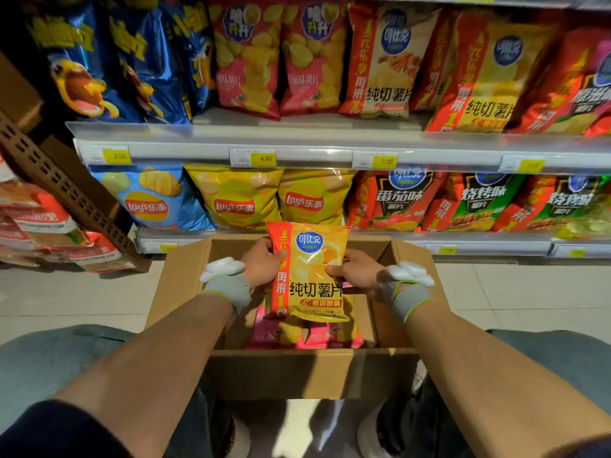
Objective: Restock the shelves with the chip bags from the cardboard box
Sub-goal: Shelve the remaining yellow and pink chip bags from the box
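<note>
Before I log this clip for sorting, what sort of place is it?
Most likely a shop's snack aisle: shelves packed with chip bags, yellow price tags on the shelf edge, and a cardboard box of stock on the floor.

A cardboard box (291, 371) sits before the shelves (297, 143), with chip bags (297, 337) inside it.

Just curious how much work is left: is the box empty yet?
Not empty. Pink bags still lie in the box, below the yellow bag that both hands hold.
</note>
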A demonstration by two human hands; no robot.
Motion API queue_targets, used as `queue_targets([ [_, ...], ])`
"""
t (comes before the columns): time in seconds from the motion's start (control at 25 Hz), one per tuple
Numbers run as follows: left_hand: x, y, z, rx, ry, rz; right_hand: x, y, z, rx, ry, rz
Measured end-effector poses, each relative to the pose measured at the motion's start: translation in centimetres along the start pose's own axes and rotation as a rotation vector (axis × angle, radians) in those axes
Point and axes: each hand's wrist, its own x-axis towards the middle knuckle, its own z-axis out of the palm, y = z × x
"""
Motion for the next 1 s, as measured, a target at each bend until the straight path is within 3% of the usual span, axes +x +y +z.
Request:
queue_targets([
  [0.36, -2.7, 6.7, -1.6, -0.061, -0.183, 0.069, -3.1, -4.2, -5.3, -0.026, 0.110, -0.103],
  [1.0, -3.6, 17.7, -0.8, 0.042, -0.053, 0.351, -5.8, -9.4, -13.9, 0.083, 0.167, -0.206],
])
